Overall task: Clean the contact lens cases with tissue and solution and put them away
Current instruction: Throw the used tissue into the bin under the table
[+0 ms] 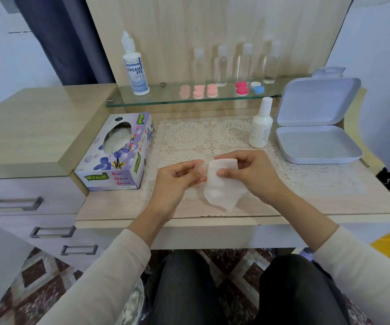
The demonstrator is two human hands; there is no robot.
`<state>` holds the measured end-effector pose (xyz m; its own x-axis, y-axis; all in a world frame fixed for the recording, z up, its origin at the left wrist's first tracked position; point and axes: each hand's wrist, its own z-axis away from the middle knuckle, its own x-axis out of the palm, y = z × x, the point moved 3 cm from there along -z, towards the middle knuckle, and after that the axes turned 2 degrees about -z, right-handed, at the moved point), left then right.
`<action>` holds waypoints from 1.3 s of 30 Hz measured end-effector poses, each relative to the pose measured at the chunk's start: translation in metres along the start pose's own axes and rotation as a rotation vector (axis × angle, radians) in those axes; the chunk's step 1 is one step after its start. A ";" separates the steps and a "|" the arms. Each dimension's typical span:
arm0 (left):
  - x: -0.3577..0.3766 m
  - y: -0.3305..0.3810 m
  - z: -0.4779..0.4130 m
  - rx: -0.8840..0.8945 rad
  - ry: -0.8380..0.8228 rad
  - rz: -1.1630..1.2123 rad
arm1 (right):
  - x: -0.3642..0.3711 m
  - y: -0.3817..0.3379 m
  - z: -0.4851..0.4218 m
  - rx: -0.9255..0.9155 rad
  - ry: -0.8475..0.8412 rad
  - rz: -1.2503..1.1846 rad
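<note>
Pinched a small pale case (200,170), half hidden, in curled left hand (175,181), gripped folded tissue (220,191) in right hand (255,174), pressed against the case, both just above mat (189,137) on bench (119,207), other cases (198,91) up on shelf (166,100).

Four clear bottles (221,66), five coloured lens cases (212,90), two white solution bottles (136,71), one tissue box (116,158), one tissue (222,186), one open box (318,146).

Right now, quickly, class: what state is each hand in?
Left hand: holds a small pale lens case, partly hidden.
Right hand: pinches the tissue.
</note>
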<state>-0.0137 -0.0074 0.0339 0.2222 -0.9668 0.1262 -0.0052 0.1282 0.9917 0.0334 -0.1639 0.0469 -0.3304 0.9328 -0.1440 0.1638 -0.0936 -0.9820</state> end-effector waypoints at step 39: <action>-0.003 0.003 -0.005 -0.011 -0.052 0.019 | -0.004 0.009 0.005 0.000 0.086 0.040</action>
<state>-0.0098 -0.0036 0.0366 0.1710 -0.9743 0.1468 0.0017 0.1492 0.9888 0.0311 -0.1700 0.0380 -0.2425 0.9548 -0.1719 0.1753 -0.1311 -0.9757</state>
